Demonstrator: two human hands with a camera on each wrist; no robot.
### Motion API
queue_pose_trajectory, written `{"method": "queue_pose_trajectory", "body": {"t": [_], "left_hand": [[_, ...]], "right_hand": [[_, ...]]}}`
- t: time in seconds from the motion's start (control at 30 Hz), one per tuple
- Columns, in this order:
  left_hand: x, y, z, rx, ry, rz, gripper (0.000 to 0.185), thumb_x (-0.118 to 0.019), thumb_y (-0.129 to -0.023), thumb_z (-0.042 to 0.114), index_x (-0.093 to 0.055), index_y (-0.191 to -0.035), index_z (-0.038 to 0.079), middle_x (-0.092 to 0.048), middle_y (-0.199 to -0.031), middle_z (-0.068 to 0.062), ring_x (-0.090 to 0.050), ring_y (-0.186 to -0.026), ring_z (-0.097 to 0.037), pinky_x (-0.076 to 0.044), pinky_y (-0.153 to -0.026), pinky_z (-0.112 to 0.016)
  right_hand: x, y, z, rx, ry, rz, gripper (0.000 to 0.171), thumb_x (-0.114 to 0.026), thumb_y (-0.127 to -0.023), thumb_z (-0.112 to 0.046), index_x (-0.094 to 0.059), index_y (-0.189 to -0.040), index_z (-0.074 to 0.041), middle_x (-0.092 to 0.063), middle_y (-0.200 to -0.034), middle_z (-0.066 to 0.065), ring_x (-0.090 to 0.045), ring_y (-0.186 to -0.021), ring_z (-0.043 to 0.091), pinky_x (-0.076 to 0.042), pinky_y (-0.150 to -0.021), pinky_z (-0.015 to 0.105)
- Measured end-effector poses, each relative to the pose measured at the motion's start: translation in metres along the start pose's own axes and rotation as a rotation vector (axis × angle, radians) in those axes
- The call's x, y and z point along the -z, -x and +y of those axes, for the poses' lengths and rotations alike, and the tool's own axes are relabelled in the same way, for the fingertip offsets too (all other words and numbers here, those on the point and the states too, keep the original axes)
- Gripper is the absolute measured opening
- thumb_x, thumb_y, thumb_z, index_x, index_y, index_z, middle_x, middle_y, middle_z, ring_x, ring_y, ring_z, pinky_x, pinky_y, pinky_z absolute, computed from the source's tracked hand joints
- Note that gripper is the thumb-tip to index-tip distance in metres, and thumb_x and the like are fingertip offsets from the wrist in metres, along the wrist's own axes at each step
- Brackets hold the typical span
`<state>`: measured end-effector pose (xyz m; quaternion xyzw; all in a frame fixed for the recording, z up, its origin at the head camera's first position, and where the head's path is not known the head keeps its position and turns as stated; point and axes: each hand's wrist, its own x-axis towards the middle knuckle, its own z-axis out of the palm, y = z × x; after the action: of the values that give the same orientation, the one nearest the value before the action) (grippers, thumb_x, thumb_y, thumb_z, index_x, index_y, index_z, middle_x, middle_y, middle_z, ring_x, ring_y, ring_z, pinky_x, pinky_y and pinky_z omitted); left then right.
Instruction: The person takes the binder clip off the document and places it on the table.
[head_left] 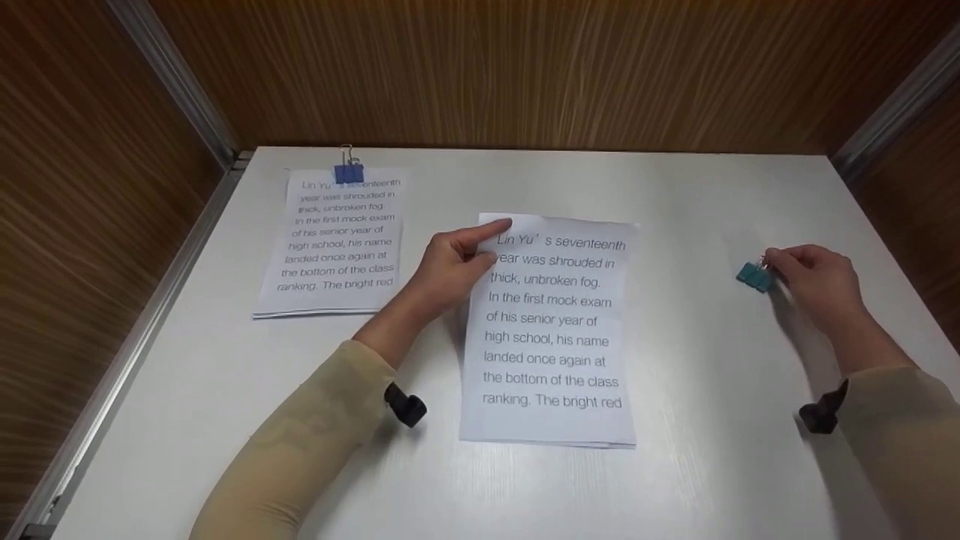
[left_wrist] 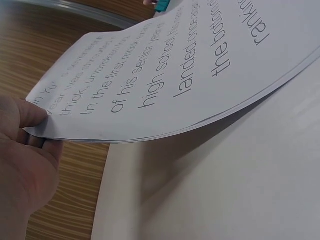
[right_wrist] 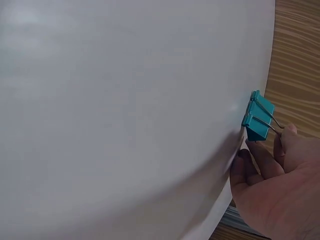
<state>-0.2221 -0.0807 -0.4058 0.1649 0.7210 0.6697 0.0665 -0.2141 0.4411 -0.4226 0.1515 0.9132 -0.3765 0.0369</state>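
Left grip (head_left: 448, 268) pinching papers (head_left: 553, 331), right grip (head_left: 823, 286) pinching clip (head_left: 754, 277)

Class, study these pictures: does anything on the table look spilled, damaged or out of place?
Nothing stands out: no spill or damage shows. The middle papers bow, but the left hand holding them up near one corner likely explains that.

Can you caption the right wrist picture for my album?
Right hand pinches a teal clip by its handles.

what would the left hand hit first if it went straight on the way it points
Beyond the papers it pinches, the left hand would probably meet the wood-grain back wall first, though depth is hard to judge.
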Motion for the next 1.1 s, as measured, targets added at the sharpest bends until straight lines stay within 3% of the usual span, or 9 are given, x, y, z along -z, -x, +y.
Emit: {"method": "queue_pose_trajectory", "body": {"t": [0.13,0.3,0.4,0.57,0.73,0.8,0.9,1.0,1.1], "left_hand": [[-0.001,-0.001,0.0,0.025,0.004,0.009,0.052,-0.059,-0.102,-0.005,-0.068,-0.144,0.025,-0.073,-0.132,0.003,-0.072,-0.106,-0.019,-0.056,-0.079,-0.026],[-0.003,-0.005,-0.005,0.045,0.008,0.024,0.053,-0.06,-0.102,-0.005,-0.068,-0.144,0.025,-0.072,-0.133,0.003,-0.071,-0.109,-0.018,-0.056,-0.083,-0.026],[-0.004,-0.008,-0.009,0.062,0.011,0.04,0.053,-0.06,-0.101,-0.006,-0.069,-0.143,0.025,-0.072,-0.134,0.003,-0.07,-0.11,-0.017,-0.055,-0.083,-0.025],[-0.004,-0.012,-0.015,0.106,-0.015,0.066,0.054,-0.06,-0.101,-0.006,-0.069,-0.143,0.027,-0.069,-0.138,0.005,-0.068,-0.112,-0.014,-0.053,-0.09,-0.026],[-0.006,-0.017,-0.021,0.158,-0.112,0.04,0.055,-0.057,-0.103,-0.004,-0.064,-0.148,0.025,-0.064,-0.147,0.005,-0.065,-0.117,-0.014,-0.047,-0.107,-0.03],[-0.006,-0.017,-0.022,0.173,-0.179,-0.003,0.054,-0.054,-0.105,-0.003,-0.061,-0.152,0.022,-0.059,-0.153,0.001,-0.062,-0.127,-0.016,-0.043,-0.114,-0.032],[-0.005,-0.016,-0.02,0.175,-0.376,-0.067,0.054,-0.052,-0.107,0.001,-0.053,-0.158,0.018,-0.045,-0.165,-0.007,-0.046,-0.148,-0.021,-0.031,-0.125,-0.037],[-0.005,-0.009,-0.013,0.142,-0.684,-0.094,0.056,-0.058,-0.107,0.011,-0.047,-0.162,0.016,-0.027,-0.173,-0.015,-0.025,-0.16,-0.03,-0.024,-0.128,-0.044],[-0.01,0.002,-0.004,0.075,-0.96,-0.118,0.064,-0.067,-0.105,0.023,-0.042,-0.164,0.011,-0.016,-0.174,-0.023,-0.019,-0.16,-0.039,-0.027,-0.127,-0.051]], "right_hand": [[0.002,0.001,0.001,0.006,0.03,-0.006,0.087,-0.041,-0.102,-0.073,-0.052,-0.15,0.0,-0.056,-0.144,0.023,-0.048,-0.121,0.031,-0.047,-0.088,0.031],[0.006,0.005,0.003,0.0,0.016,-0.033,0.093,-0.039,-0.102,-0.075,-0.046,-0.155,0.001,-0.05,-0.15,0.027,-0.044,-0.131,0.041,-0.045,-0.106,0.059],[0.007,0.009,-0.001,0.008,0.001,-0.018,0.094,-0.039,-0.101,-0.075,-0.042,-0.158,0.0,-0.047,-0.152,0.028,-0.043,-0.134,0.043,-0.041,-0.111,0.064],[0.002,0.023,-0.023,0.096,0.035,0.044,0.088,-0.045,-0.103,-0.07,-0.041,-0.16,-0.004,-0.046,-0.16,0.026,-0.044,-0.142,0.048,-0.048,-0.107,0.052],[-0.021,0.057,-0.058,0.334,0.158,0.033,0.069,-0.061,-0.105,-0.054,-0.053,-0.152,-0.003,-0.054,-0.153,0.026,-0.057,-0.13,0.053,-0.054,-0.093,0.039],[-0.035,0.075,-0.072,0.447,0.227,0.006,0.063,-0.069,-0.104,-0.045,-0.057,-0.148,-0.002,-0.063,-0.139,0.029,-0.065,-0.116,0.052,-0.054,-0.094,0.05],[-0.057,0.101,-0.092,0.551,0.316,-0.073,0.063,-0.08,-0.097,-0.034,-0.059,-0.147,-0.002,-0.063,-0.139,0.029,-0.063,-0.122,0.052,-0.049,-0.102,0.066],[-0.077,0.123,-0.106,0.6,0.392,-0.154,0.071,-0.086,-0.091,-0.031,-0.057,-0.151,-0.005,-0.054,-0.154,0.023,-0.049,-0.143,0.047,-0.044,-0.111,0.065],[-0.094,0.138,-0.11,0.674,0.448,-0.192,0.077,-0.089,-0.088,-0.034,-0.057,-0.152,-0.005,-0.052,-0.157,0.02,-0.046,-0.147,0.045,-0.044,-0.112,0.063]]}}
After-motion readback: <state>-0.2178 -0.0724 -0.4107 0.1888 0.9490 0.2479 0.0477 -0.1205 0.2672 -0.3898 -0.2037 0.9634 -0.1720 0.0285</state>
